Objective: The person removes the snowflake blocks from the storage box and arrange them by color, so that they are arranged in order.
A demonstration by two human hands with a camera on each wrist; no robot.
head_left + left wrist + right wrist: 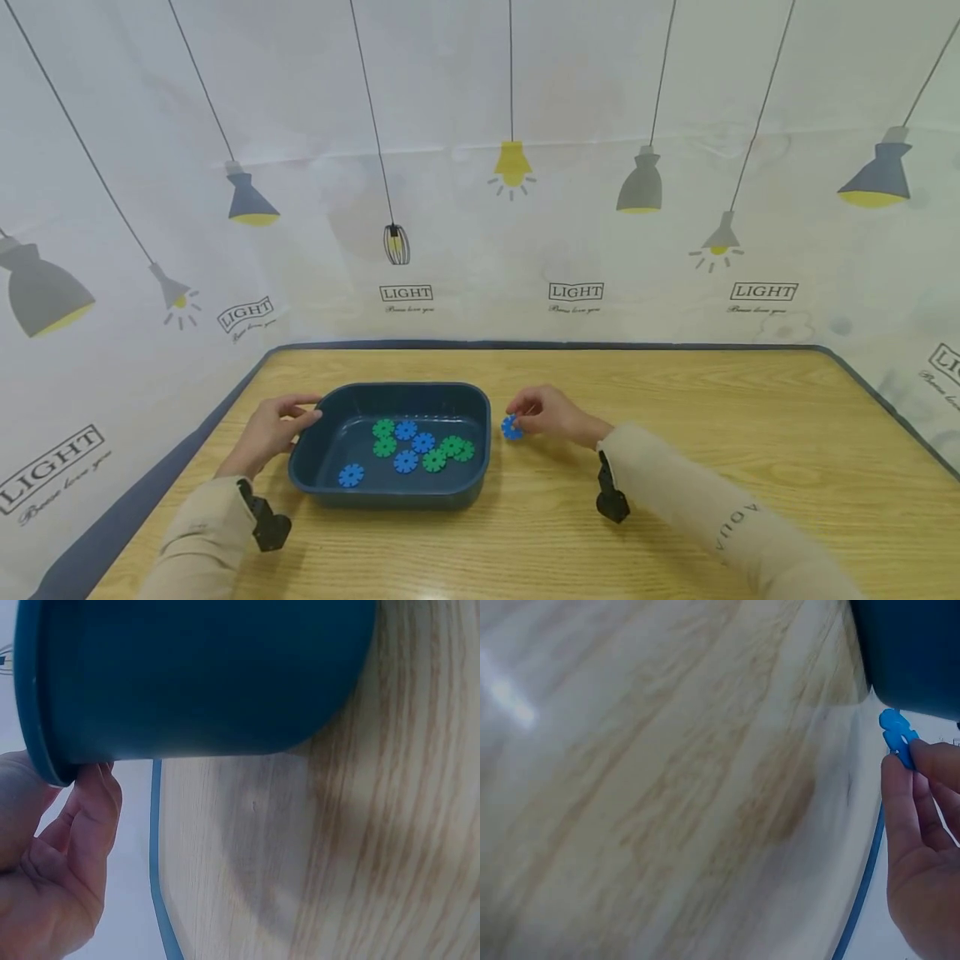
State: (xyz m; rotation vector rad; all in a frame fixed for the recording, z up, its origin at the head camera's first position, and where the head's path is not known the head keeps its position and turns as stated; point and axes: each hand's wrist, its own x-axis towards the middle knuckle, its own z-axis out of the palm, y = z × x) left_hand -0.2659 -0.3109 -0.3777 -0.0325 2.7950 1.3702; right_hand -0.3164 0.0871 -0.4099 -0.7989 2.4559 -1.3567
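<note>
A dark blue plastic basin (pixel 390 500) stands on the wooden table, with several green notched discs (pixel 434 460) and blue notched discs (pixel 351 476) lying flat on its floor. My left hand (pixel 273 429) grips the basin's left rim, thumb over the edge and fingers beneath the lip, as the left wrist view shows from close by. Just outside the basin's right wall, my right hand (pixel 553 414) pinches one blue notched disc (pixel 512 427) between thumb and fingers. In the right wrist view that blue disc (pixel 897 736) is tilted and appears close to the basin's wall.
The wooden table (pixel 675 400) has a dark edge band (pixel 555 345) along its back and sides. Behind it hangs a pale backdrop (pixel 450 100) printed with lamps. Black camera mounts (pixel 613 500) sit on both wrists.
</note>
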